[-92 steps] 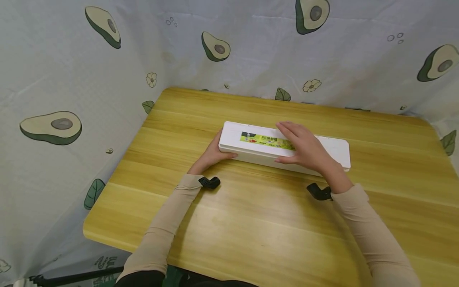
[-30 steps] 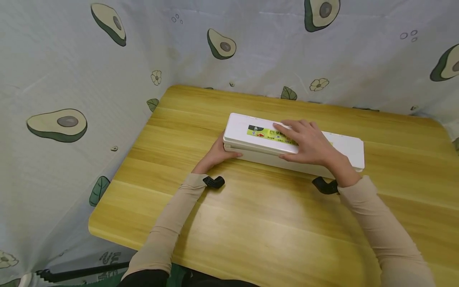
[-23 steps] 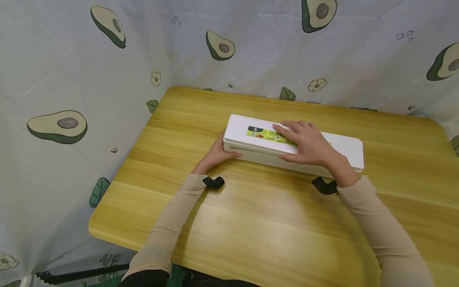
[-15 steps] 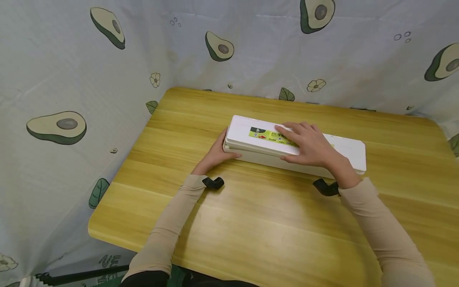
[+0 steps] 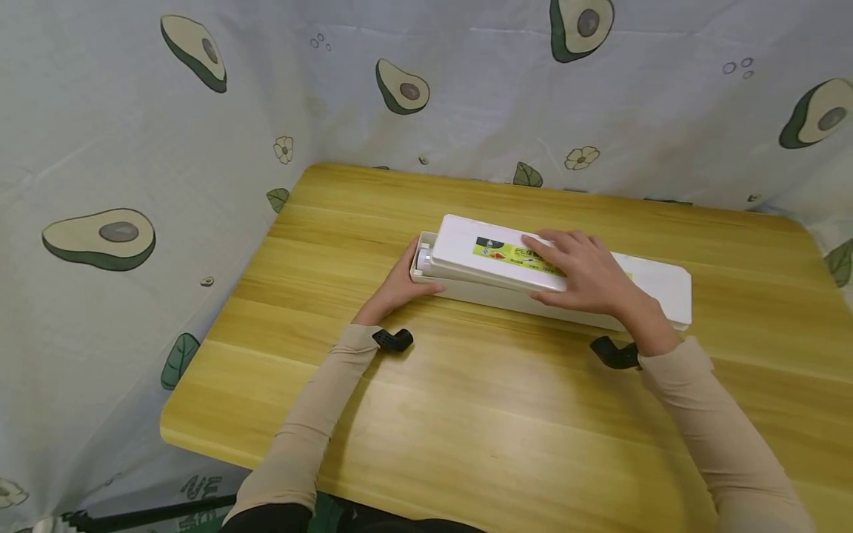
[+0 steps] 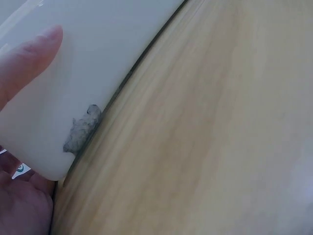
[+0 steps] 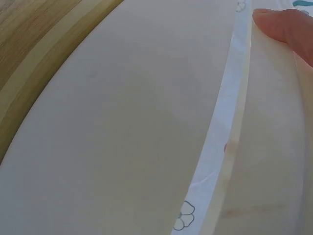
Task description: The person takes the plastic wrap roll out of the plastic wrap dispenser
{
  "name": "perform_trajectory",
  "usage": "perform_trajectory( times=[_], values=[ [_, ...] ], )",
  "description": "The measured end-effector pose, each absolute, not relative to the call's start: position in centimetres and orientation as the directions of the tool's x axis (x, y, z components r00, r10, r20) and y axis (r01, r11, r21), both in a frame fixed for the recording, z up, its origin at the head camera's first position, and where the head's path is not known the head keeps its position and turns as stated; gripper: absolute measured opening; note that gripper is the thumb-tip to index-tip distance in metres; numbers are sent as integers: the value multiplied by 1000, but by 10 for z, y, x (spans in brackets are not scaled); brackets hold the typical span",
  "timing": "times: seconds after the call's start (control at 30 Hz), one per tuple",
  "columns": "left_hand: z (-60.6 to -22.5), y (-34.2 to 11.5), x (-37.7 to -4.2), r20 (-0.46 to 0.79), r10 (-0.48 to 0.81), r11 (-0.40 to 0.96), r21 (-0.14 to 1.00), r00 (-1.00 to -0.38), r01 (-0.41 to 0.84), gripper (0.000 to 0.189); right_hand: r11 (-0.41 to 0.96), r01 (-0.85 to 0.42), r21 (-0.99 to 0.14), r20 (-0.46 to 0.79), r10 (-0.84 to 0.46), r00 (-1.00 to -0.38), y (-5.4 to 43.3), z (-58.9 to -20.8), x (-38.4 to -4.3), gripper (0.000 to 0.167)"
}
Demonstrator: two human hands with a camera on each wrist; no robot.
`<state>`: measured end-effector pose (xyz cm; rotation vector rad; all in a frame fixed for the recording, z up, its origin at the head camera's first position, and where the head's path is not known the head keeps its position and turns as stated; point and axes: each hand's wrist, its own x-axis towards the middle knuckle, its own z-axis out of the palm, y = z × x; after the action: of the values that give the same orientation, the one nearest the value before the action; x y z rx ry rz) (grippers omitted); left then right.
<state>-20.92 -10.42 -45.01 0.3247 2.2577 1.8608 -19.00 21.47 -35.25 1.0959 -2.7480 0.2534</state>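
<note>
- Gripping a long white box [image 5: 493,297] by its left end with the left hand [image 5: 400,281], laying the thumb along the front wall and bending round the end.
- Clamped on the lid [image 5: 457,243] with the right hand [image 5: 586,277], bracing the thumb at the front edge and spreading the fingers over the top; well apart from the left.
- Smooth, white and round-cornered on top; bearing a yellow-green label [image 5: 500,251] with a dark end and printed characters, partly covered by fingers.
- Tilted up at the lid's left end, set inward from the box's own end.
- Exposing inside, at that gap, a white end piece [image 5: 424,259], perhaps of a roll, too little in view to be certain.
- Marked low on the box by a ragged grey patch [image 6: 83,129].
- Lying lengthwise on the glossy, wood-grained surface [image 5: 466,414], before pale cloth [image 5: 480,126] printed with avocados.
</note>
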Motion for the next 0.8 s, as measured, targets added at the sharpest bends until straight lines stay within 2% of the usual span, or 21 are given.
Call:
perform_trajectory(
  times=[0.43, 0.8],
  values=[
    [-445, -103, -207, -19, 309, 173, 984, -951, 36, 103, 729, -678, -89, 239, -646, -725, 230, -354, -185, 85],
    [-422, -103, -196, -25, 329, 184, 982, -944, 38, 100, 761, -646, -60, 218, -622, -752, 240, -353, -182, 87]
  ],
)
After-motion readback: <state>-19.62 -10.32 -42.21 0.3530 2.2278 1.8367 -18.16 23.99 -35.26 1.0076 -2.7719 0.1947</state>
